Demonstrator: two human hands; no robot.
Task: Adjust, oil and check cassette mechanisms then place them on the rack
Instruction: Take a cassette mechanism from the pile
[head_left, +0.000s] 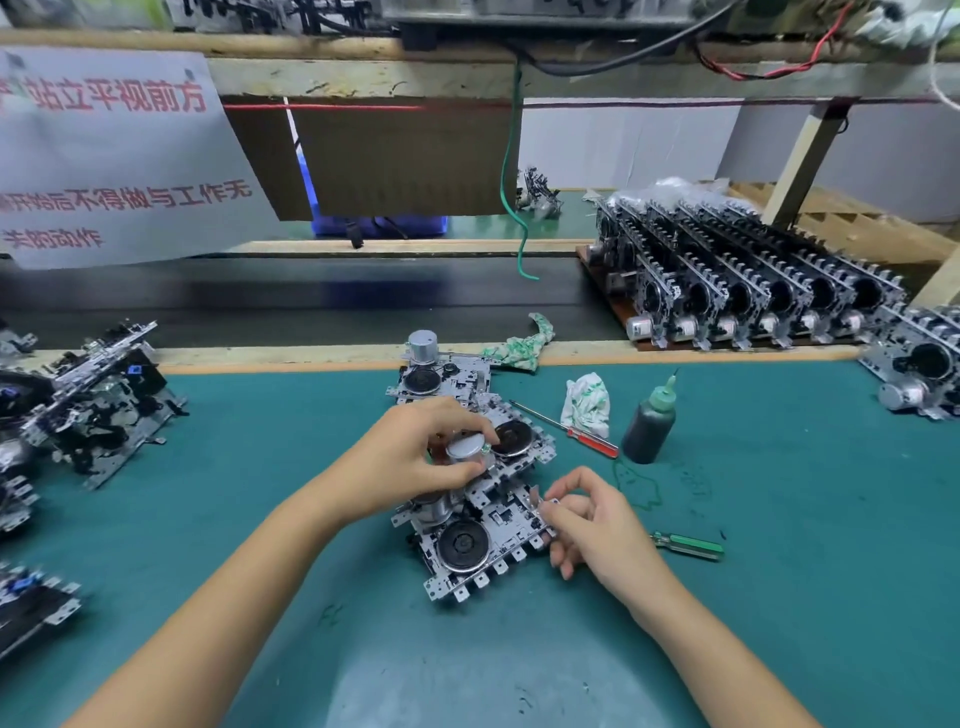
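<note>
At a green-matted bench (779, 597), a person's left hand (415, 457) closes its grip around the silver motor can (464, 448) of a cassette mechanism (511, 441), while the right hand (587, 519) pinches a small metal tab at the right edge of the nearer cassette mechanism (467, 545). That nearer unit lies flat at mid-bench, flywheel up, its long axis tilted from near left to far right, toothed edge toward the worker. Open mat spreads toward the near edge and between the forearms. To the right lie a green-handled screwdriver (691, 545), a red-handled screwdriver (571, 431), and an oil bottle (649, 423). Filled racks (753, 280) line the far right edge.
</note>
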